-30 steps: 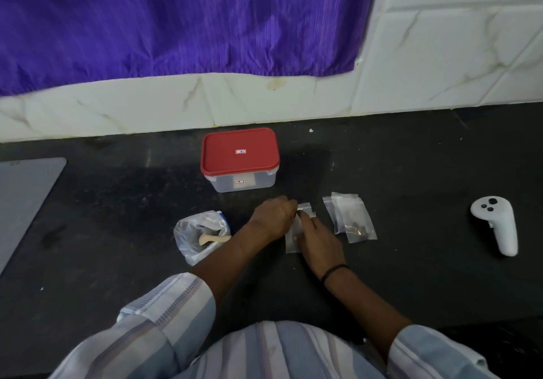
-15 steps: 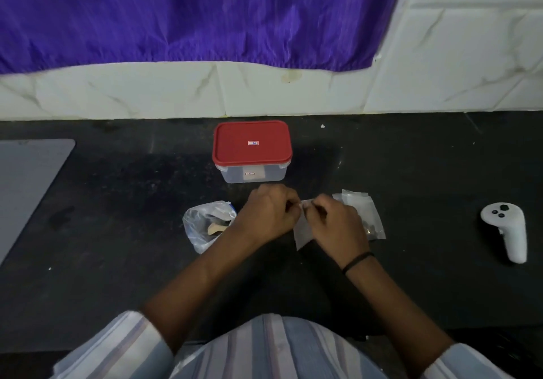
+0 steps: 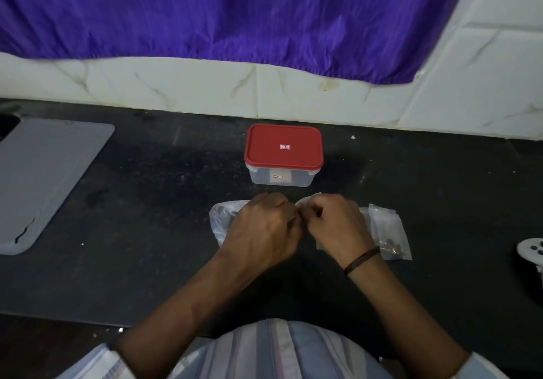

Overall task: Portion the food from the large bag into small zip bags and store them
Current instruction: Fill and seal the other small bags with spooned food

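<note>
The red-lidded container stands on the black counter, close to the white tiled wall, and its lid is on. Just in front of the container both hands meet, knuckles up. The left hand and the right hand have their fingers curled, and together they pinch the top edge of a small zip bag. Only a thin strip of this bag shows above the fingers and a corner below the right hand; the rest is hidden, so I cannot tell what it contains.

To the left of the container and nearer to the person, the large bag lies on the counter, half covered by the left hand. To the right of the container, beside the right hand, lie other small zip bags, flat, with some dark bits inside. Far right of the container, at the edge of view, lies a white controller. Far left of it lies a grey mat.
</note>
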`<state>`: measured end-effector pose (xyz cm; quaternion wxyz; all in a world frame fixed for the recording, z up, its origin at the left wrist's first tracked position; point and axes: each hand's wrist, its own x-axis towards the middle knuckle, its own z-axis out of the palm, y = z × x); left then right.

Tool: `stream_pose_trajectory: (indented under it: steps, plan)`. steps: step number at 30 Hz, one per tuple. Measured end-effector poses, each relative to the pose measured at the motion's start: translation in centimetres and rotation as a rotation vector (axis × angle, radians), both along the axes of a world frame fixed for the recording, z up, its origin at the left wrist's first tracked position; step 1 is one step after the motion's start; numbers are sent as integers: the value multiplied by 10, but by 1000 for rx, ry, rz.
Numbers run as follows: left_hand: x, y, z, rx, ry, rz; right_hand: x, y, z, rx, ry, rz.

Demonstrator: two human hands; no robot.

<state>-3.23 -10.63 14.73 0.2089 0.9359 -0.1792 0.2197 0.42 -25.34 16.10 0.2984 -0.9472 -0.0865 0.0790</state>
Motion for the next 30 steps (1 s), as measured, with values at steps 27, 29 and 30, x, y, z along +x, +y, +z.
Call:
stream_pose_trajectory:
  steps: [27,29,30]
  plan:
    - [7,85,-32,-207,168,-124,0,57,-5,315,188,367]
    - [3,90,-38,-224,175,-88,1,58,-9,378,225,421]
    - [1,93,-42,-238,183,-65,1,59,-12,450,274,438]
